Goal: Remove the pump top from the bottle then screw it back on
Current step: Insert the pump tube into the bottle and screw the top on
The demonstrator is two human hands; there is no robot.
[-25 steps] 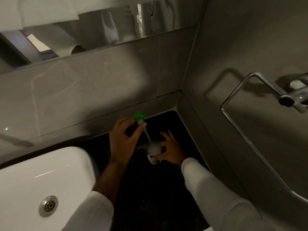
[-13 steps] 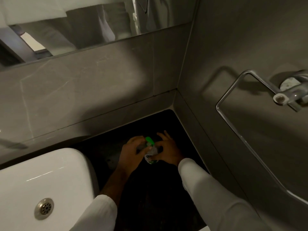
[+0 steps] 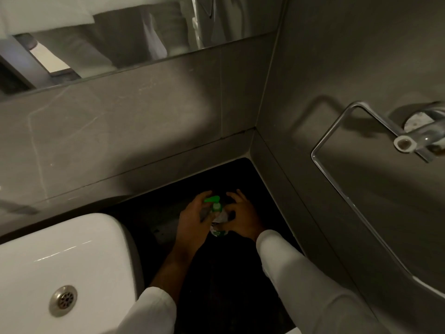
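Green plastic pump top (image 3: 215,201) sits on the neck of the small clear plastic bottle w/ green label (image 3: 219,226), so prob. the re-screw stage; can't tell if threads are fully tight. Left hand (image 3: 192,219) fingers wrap the pump collar; right hand (image 3: 240,219) grasps the bottle body, which stands on the dark countertop (image 3: 216,273) by the white basin (image 3: 62,256).

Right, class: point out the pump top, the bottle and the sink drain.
pump top (image 3: 212,200), head view, on its green nozzle.
bottle (image 3: 219,232), head view, on its lower body.
sink drain (image 3: 63,300), head view, on its metal grate.
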